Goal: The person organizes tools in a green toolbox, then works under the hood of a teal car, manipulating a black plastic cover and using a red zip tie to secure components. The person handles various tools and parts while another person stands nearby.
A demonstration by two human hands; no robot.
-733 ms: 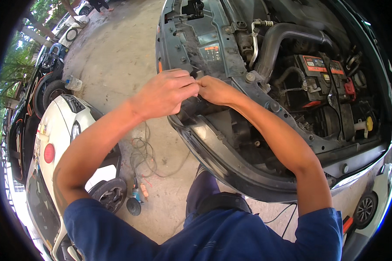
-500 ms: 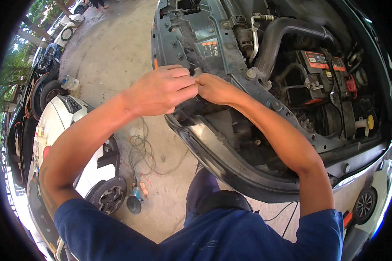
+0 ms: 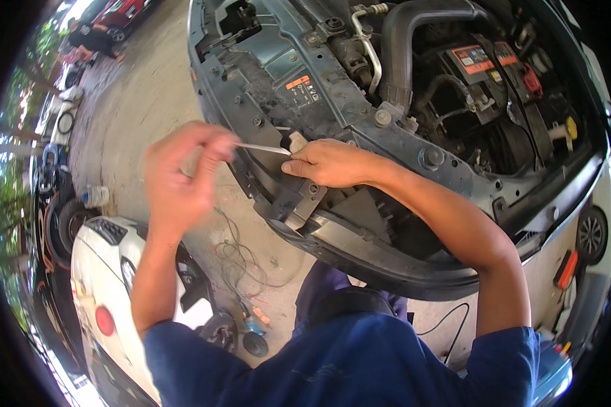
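My left hand, blurred by motion, pinches one end of a thin light rod or strip left of the car's front panel. My right hand is closed on the other end at the upper front panel of the dark car's open engine bay. A small cream piece shows just above my right fingers; whether they grip it I cannot tell.
Engine bay holds a battery and intake hose. At left stand a white car, loose tire and water jug. Cables and a power tool lie below. Another person bends at upper left.
My left hand has pulled left and down, away from my right hand, exposing the thin strip between them. My view has shifted, showing the car further left and another person more fully.
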